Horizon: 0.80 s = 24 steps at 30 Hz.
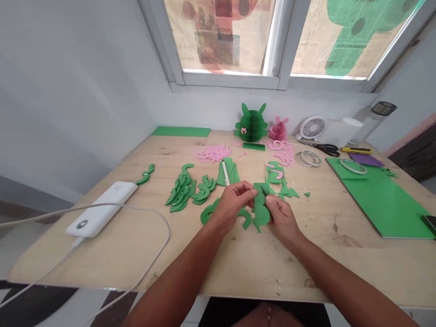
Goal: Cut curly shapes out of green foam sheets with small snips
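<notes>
Between both hands, just over the front middle of the table, is a piece of green paper [261,210] with curved cut edges. My left hand [235,200] pinches its upper left side, and my right hand [281,215] grips its right edge. Curved green paper cutouts [245,220] lie under and beside my left hand. Beyond that hand a white pen [225,173] rests on green paper pieces [233,171]. Several stacked green curved cutouts [182,190] are to the left. Green scraps [289,190] lie past my right hand.
A white power bank [102,209] with a cable [166,227] occupies the left. Pink cutouts [216,153], green [252,125] and pink [278,129] honeycomb paper figures are farther back. Scissors [327,149], tape rolls [310,158], a small fan [312,127] and a green sheet [388,200] stand right.
</notes>
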Each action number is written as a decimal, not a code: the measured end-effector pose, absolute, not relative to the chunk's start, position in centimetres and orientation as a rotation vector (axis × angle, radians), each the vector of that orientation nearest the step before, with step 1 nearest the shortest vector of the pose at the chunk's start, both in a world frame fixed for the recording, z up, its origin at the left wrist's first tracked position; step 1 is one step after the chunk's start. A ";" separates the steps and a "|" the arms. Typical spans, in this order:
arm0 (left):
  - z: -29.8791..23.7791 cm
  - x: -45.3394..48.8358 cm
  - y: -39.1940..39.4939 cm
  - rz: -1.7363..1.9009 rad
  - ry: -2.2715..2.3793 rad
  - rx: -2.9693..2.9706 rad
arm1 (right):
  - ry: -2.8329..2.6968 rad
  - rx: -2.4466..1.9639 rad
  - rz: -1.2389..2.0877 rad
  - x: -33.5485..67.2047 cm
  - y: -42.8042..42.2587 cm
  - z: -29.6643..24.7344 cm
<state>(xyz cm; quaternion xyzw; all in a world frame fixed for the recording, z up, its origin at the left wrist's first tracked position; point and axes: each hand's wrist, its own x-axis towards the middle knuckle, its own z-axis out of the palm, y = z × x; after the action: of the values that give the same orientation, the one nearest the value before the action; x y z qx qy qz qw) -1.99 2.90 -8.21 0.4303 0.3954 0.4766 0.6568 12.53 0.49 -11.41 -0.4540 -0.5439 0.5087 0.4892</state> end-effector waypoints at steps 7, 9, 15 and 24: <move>-8.2 -2.0 3.0 1.058 0.910 0.979 | -1.292 -1.107 1.283 12.4 0.4 -11.2; -8.2 -2.0 3.0 1.054 0.911 0.983 | -1.295 -1.111 1.283 12.4 0.4 -11.2; -8.3 -2.0 3.1 1.040 0.897 0.992 | -1.282 -1.104 1.305 12.4 0.4 -11.3; -7.7 -1.9 2.8 1.075 0.942 1.055 | -1.248 -1.091 1.337 12.3 0.4 -11.2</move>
<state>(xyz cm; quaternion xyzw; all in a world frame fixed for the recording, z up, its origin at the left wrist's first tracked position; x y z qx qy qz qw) -1.90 2.80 -7.73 0.4608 0.4116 0.4696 0.6306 12.33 0.37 -11.24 -0.4480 -0.5127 0.5492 0.4846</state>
